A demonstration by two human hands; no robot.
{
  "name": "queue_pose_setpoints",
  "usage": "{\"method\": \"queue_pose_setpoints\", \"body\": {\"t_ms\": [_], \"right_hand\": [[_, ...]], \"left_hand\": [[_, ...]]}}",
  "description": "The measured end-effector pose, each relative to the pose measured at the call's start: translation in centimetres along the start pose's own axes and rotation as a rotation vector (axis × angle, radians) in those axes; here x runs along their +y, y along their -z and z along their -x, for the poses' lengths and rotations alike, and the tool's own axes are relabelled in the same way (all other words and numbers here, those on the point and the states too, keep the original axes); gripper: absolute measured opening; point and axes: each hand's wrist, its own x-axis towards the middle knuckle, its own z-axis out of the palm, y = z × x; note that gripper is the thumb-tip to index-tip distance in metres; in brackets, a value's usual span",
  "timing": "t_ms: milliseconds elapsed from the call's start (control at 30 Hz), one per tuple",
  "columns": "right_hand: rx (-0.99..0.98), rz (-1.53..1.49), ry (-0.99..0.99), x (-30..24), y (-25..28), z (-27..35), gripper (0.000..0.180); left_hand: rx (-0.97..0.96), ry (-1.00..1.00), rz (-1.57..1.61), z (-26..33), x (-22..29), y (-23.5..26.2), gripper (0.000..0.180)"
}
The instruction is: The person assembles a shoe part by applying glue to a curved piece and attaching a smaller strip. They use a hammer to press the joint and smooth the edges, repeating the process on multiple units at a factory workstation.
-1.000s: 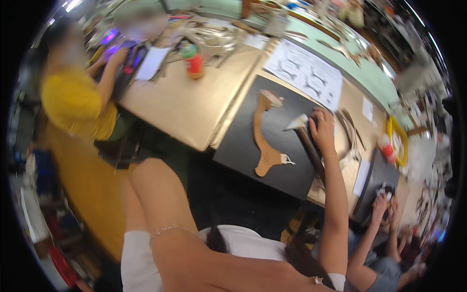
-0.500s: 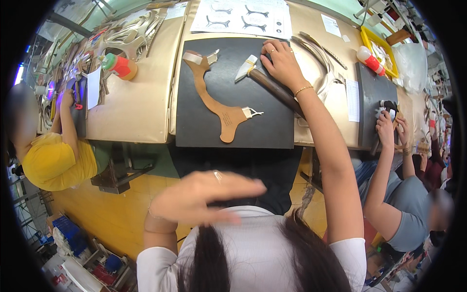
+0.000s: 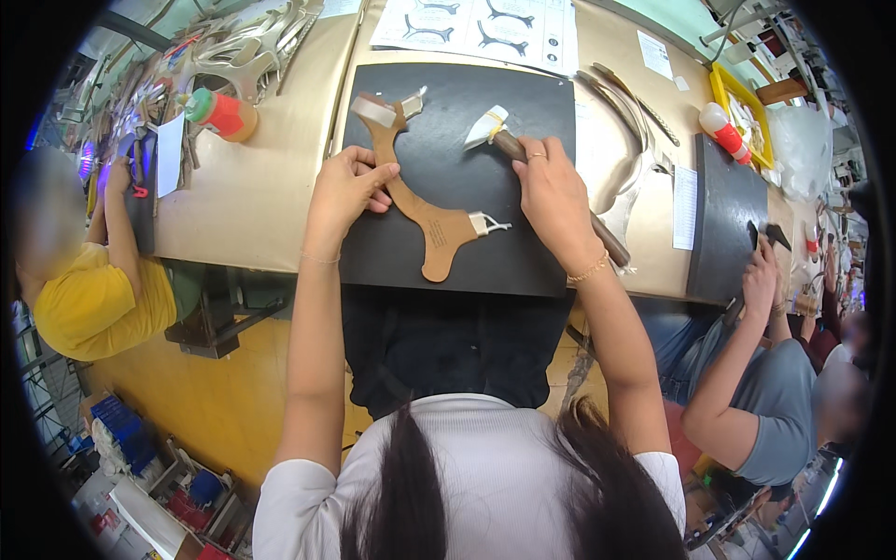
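On a black board (image 3: 523,257) lies a curved, brown, leather-like piece (image 3: 446,233) with branching ends and pale tabs with white cords. My left hand (image 3: 355,191) is closed at its left edge, the thumb on top and the fingers curled beside it. To the right, my right hand (image 3: 557,191) wraps round the dark wooden handle of a hammer (image 3: 506,145). The hammer's pale metal head points to the far left, with yellowish binding where it meets the handle. I cannot tell whether the hammer rests on the board.
Printed sheets (image 3: 485,33) lie beyond the board. Curved metal parts (image 3: 644,140) are at its right, and an orange-red bottle (image 3: 224,117) stands to the left. Further right are a red-and-white bottle (image 3: 725,131) and a yellow tray (image 3: 761,140). People work at both sides.
My left hand has come up from near my body to the brown leather-like piece. My right hand has moved from the board's far edge onto the hammer's handle; the hammer has shifted slightly right.
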Motion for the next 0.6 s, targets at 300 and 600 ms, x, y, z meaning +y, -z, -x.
{"method": "queue_pose_setpoints", "body": {"t_ms": [300,600], "right_hand": [[-0.107,-0.282,0.066,-4.7,4.1,4.6,0.063],[-0.127,-0.225,0.138,-6.1,5.1,3.6,0.071]], "left_hand": [[0.109,-0.159,0.075,0.2,0.2,-2.2,0.027],[0.101,-0.091,0.042,0.1,1.4,-2.2,0.026]]}}
